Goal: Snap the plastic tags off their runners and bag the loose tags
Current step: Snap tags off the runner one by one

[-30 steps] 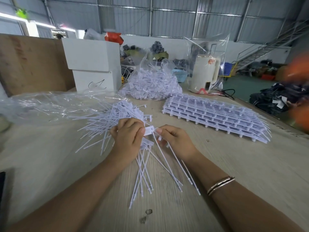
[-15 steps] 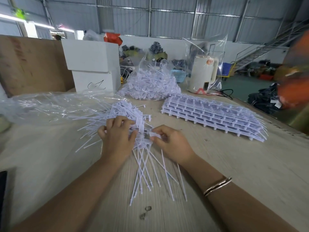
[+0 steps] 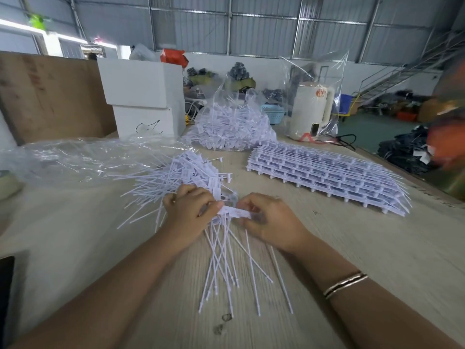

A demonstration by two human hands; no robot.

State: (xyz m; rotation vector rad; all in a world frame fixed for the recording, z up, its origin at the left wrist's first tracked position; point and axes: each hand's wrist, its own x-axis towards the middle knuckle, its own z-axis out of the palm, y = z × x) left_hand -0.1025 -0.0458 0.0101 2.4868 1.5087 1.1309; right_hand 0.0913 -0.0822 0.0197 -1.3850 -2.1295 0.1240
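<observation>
- Two hands work in the middle of the frame, low over the counter (image 3: 352, 248).
- The left hand (image 3: 187, 210) has its grip curled round a bunch of tags (image 3: 219, 250), whose thin tails fan down toward the bottom of the frame.
- The right hand (image 3: 269, 222) pinches one end of a flat white tag head (image 3: 235, 212). The left thumb holds the other end.
- A second ago the right hand held a tag up a bit, with its long tail hanging free. Half a second ago both hands dropped closer to the pile. Now they meet on this one tag head, close together.
- That looks like a fresh tag being lined up with the bunch, so the bunch is growing. It is not in a bag yet.
- A loose pile (image 3: 181, 175) of tags lies just above the left hand, touching it.
- An open clear bag (image 3: 75, 159) lies at the left, by the pile. I think the bunch goes there.
- A filled bag (image 3: 231, 129) of tags sits in the upper middle.
- A stack of runners (image 3: 327, 175) with tags on them waits at the right, well apart from the hands. A lot is left to snap.
</observation>
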